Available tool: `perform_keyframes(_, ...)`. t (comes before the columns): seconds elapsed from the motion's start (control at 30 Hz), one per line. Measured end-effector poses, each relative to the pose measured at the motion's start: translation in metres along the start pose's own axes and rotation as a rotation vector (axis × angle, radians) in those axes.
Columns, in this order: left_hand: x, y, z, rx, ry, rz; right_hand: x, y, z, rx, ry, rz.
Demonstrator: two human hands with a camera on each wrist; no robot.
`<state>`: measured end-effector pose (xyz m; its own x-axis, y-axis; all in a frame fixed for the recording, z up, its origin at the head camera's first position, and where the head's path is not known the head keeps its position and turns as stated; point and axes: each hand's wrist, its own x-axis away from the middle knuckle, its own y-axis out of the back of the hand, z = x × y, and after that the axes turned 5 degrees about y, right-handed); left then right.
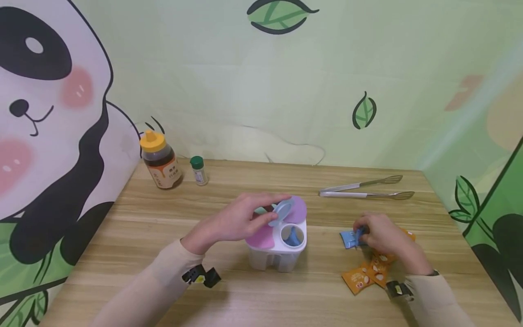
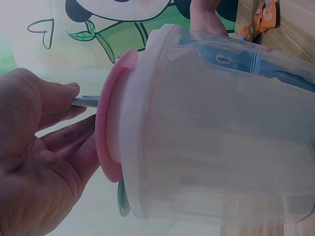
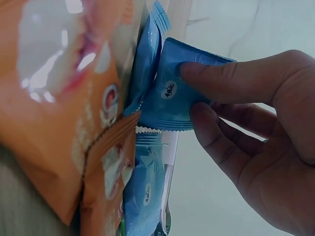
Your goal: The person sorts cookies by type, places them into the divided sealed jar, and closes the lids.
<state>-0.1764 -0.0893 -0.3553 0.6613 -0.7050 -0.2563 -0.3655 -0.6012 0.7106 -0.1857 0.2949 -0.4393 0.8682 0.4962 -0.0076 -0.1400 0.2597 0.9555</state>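
Note:
A clear container (image 1: pixel 282 261) with a white top and coloured lids stands mid-table. My left hand (image 1: pixel 241 215) pinches its small light-blue lid (image 1: pixel 283 210), tilted up beside a round opening. Blue packets (image 2: pixel 231 59) show inside through the clear wall. Pink (image 1: pixel 261 238) and purple (image 1: pixel 300 210) lids lie down on the other compartments. My right hand (image 1: pixel 380 234) pinches a blue packet (image 3: pixel 172 88) between thumb and fingers. More blue packets (image 3: pixel 145 191) lie close by it, next to orange packets (image 1: pixel 359 278) partly under my right wrist.
A honey bottle (image 1: pixel 163 170) with a yellow cap and a small green-capped shaker (image 1: pixel 199 171) stand at the back left. Metal tongs (image 1: pixel 351 194) with white handles lie at the back right. A panda-printed backdrop (image 1: pixel 261 91) rises behind the wooden table (image 1: pixel 229 181).

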Motion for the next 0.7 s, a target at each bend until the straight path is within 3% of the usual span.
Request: perform_keyframes(0.7,0.0,0.001,0.0,-0.007,0.005,0.005,0.001,0.016,0.016,0.01,0.053,-0.088)
